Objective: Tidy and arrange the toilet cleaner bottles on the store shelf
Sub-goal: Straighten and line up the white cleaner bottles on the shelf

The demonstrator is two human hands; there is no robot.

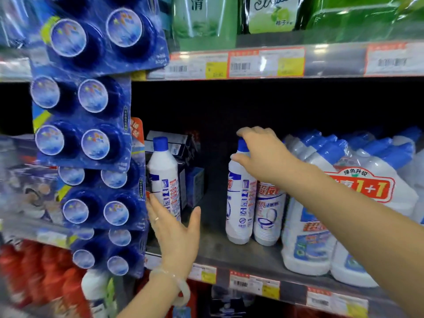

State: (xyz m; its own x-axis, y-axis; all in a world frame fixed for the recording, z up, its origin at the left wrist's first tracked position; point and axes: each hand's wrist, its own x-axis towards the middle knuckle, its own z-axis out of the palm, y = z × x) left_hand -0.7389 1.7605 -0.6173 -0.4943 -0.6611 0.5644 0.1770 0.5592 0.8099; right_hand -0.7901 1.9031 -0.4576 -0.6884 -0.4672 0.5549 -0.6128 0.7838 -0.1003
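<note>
A white toilet cleaner bottle (163,175) with a blue cap stands at the left of the middle shelf (229,251). My left hand (175,228) is at its base with straight spread fingers; the fingertips touch the bottle's lower part. In the middle stand two more white bottles side by side: one with a blue cap (239,203) and one beside it (269,214). My right hand (261,152) reaches over them, its fingers curled over the blue cap of the left one. A block of wrapped twin-pack bottles (344,203) with a red "1+1" label fills the shelf's right.
Hanging blue blister cards of toilet blocks (91,125) cover the left side, overlapping the shelf's edge. Dark boxes (190,180) sit behind the left bottle. Green refill pouches (206,21) stand on the shelf above. Price tags (266,63) line the shelf rails. Red bottles (39,276) are below left.
</note>
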